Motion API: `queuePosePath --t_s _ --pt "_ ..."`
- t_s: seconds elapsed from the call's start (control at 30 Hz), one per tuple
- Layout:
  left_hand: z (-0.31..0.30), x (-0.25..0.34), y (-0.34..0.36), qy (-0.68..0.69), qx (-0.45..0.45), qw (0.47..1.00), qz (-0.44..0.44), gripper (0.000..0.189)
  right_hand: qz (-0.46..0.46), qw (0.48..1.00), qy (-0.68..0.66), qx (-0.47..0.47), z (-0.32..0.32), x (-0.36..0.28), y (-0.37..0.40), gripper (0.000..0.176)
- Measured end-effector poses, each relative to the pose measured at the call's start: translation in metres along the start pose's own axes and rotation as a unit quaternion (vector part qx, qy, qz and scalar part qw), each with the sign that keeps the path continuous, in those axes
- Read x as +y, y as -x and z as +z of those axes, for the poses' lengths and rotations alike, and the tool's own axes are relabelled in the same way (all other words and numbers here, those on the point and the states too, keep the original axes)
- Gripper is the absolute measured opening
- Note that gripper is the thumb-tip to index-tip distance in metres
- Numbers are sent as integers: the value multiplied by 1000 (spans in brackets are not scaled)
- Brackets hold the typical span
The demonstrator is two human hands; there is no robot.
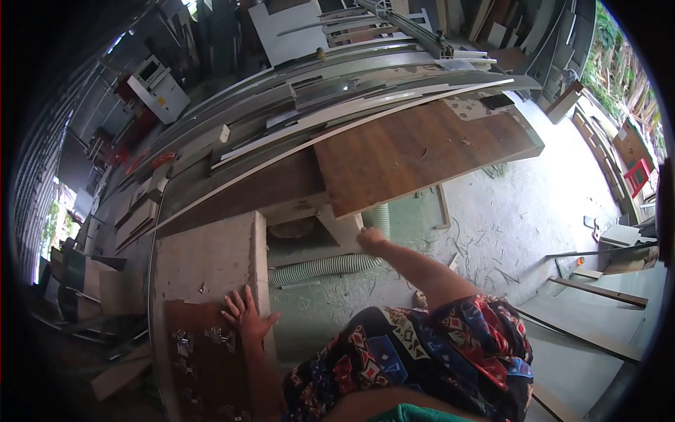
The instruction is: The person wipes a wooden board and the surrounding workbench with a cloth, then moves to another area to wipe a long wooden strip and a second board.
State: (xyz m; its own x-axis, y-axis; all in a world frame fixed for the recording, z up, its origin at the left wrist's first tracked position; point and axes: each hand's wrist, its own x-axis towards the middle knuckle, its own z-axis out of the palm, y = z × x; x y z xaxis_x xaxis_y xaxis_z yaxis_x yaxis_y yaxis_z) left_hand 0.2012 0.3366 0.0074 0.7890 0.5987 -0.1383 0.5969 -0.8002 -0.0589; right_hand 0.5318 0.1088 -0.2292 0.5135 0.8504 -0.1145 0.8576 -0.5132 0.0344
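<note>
My left hand (246, 315) lies with fingers spread on the edge of a pale wooden worktop (207, 257). Beside it is a dark brown panel (207, 362) with several small metal hinges (223, 337) on it. My right hand (369, 239) is closed near the underside of a large brown wooden board (422, 155), by a pale upright (344, 228) of the bench. What its fingers hold, if anything, is hidden. A ribbed hose (327, 265) runs below, between my two hands.
Long strips of wood and metal (337, 116) lie across the bench beyond the board. A dark flat object (497, 101) rests at its far right end. Wood scraps (492, 271) litter the floor. Planks (598, 290) lie at the right, and a white cabinet machine (160, 90) stands back left.
</note>
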Motion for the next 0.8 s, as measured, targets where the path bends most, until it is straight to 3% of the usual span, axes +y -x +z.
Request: queuePosePath --t_s 0.03,0.1,0.13,0.23,0.3,0.33,0.4,0.43,0.5,0.63,0.77,0.8 --pt "2 -2 0 -9 4 1000 -7 116 163 963 -213 41 -25 15 36 23" --pt "4 2 -2 -16 26 999 -13 117 228 894 -375 -91 -103 45 92 27" --pt "5 4 -3 -17 19 1000 -10 117 212 935 -285 -13 -76 59 96 29" --pt "4 8 -4 -31 29 999 -25 116 191 946 -262 -28 -85 78 105 31" --pt "5 11 -6 -32 32 999 -30 116 93 972 -157 -149 -97 69 95 30" --pt "6 10 -5 -34 35 998 -32 116 81 972 -158 -151 -112 63 100 30" --pt "9 6 -6 -35 40 998 -39 115 49 887 -460 -11 -162 52 116 25" --pt "9 5 -7 -36 34 998 -38 114 40 887 -460 -13 -184 49 118 25" --pt "11 5 -9 -34 22 998 -40 114 -84 788 -603 86 -226 46 113 21" --pt "10 7 -9 -31 11 998 -60 115 -84 592 -789 141 -290 51 94 27" --pt "15 1 -10 -37 20 998 -56 121 -102 618 -747 222 -315 61 64 32" --pt "15 2 -11 -39 10 997 -59 121 -44 713 -640 283 -316 58 58 32"
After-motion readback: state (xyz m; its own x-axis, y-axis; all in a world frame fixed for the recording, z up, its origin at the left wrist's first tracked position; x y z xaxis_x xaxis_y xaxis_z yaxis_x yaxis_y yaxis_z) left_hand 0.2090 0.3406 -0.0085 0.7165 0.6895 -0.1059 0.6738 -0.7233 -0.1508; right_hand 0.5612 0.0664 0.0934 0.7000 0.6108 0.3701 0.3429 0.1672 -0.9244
